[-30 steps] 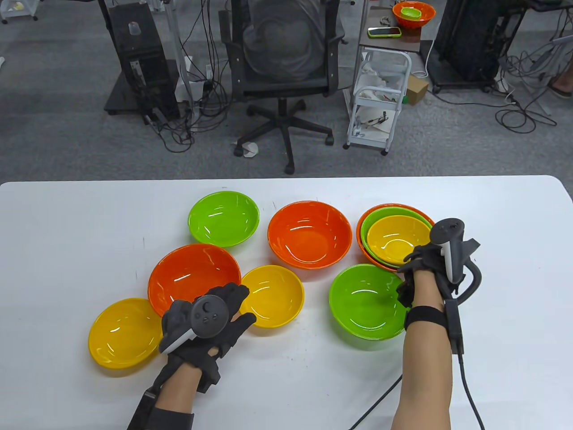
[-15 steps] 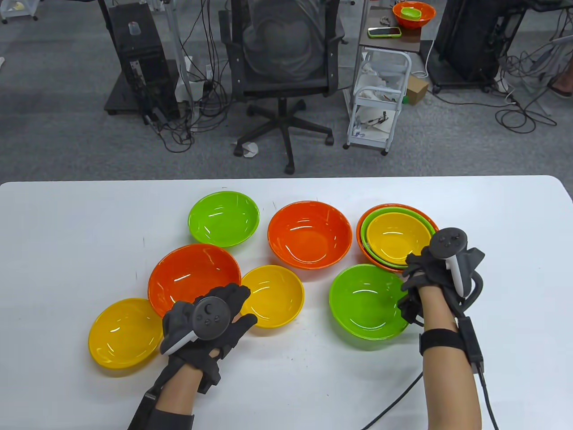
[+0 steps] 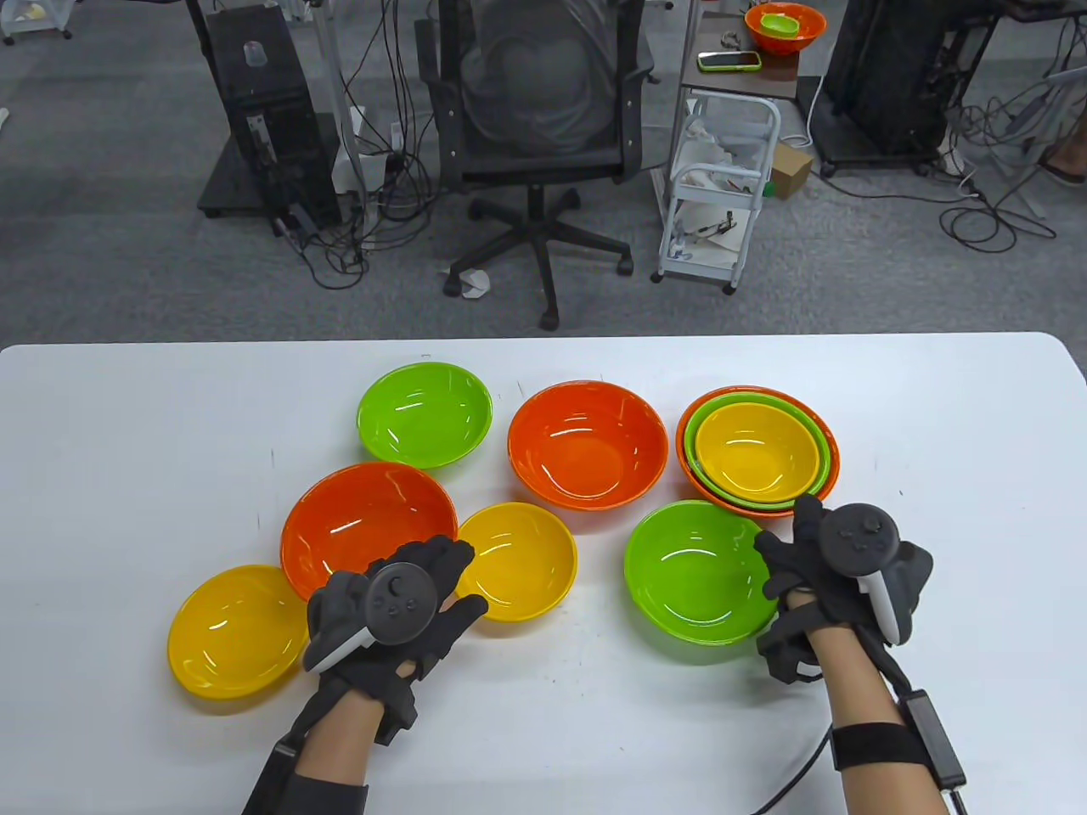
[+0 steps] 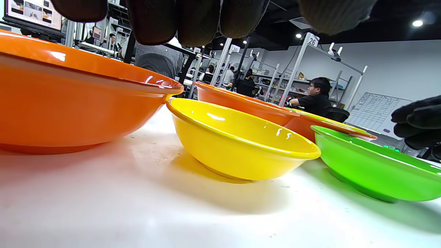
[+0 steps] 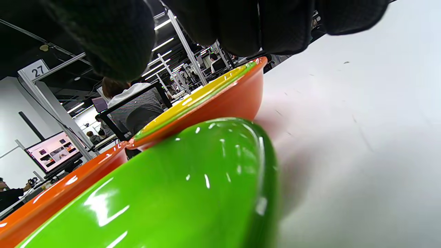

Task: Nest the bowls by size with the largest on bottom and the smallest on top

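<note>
left hand (image 3: 392, 607) lies flat over the near rim of an orange bowl (image 3: 367, 528), fingers (image 3: 442, 556) spread, holding nothing. right hand (image 3: 836, 570) – fingers (image 3: 777, 556) loosely open – sits at a green bowl (image 3: 698, 570). beyond it on the surface (image 3: 127, 441), a nested stack (image 3: 756, 450) – orange, green, yellow.

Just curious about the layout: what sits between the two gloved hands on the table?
In the table view, a small yellow bowl by the left hand and a green bowl by the right hand, with bare white table between the bowls.
</note>
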`<state>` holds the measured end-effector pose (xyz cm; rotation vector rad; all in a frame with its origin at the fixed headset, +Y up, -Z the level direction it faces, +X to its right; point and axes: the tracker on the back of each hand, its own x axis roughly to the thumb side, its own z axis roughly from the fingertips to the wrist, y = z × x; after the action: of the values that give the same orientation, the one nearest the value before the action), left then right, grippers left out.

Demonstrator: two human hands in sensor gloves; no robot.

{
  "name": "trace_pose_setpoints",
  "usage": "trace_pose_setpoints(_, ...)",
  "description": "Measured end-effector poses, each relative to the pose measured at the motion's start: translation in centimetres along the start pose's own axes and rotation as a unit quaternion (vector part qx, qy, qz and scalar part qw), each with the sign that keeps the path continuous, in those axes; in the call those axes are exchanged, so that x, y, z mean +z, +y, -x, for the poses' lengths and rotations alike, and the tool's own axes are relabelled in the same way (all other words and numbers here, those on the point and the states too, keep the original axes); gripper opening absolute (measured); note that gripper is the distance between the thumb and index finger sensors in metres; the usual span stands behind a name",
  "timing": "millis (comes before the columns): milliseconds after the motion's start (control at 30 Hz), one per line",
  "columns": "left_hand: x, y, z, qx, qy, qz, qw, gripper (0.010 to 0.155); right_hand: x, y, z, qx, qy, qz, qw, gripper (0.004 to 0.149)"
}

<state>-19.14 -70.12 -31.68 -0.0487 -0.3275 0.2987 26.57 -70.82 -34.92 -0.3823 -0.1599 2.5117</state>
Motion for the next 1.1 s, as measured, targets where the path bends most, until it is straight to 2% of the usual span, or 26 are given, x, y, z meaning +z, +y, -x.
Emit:
trace_pose_setpoints(133,0.0,0.1,0.3,-0.001,0.007,-0.002,1.0,0.071,0.4,0.7,1.0,0.018,0.009,-0.001,1.0,0.074)
trace_pose_setpoints(300,0.0,0.1,0.7,0.001,0.013,-0.002,1.0,0.071,0.4,1.3,1.6,0.024,0.033,-0.045,0.998,0.076)
trace_pose_setpoints(567,0.1,0.1,0.8,-0.003,0.013,-0.005,1.0,0.071,0.4,2.5,2.5,-0.021,0.059,-0.097,0.993,0.076)
trace_pose_setpoints(700,0.2,0.0,0.7,-0.006,0.013,-0.004,1.0,0.071,0.3,3.2,3.2,-0.092,0.093,-0.128,0.983,0.075)
trace_pose_setpoints(1100,0.2,0.2,0.9,0.002,0.016,-0.016,1.0,0.071,-0.3,3.7,4.1,-0.117,0.11,-0.152,0.975,0.068)
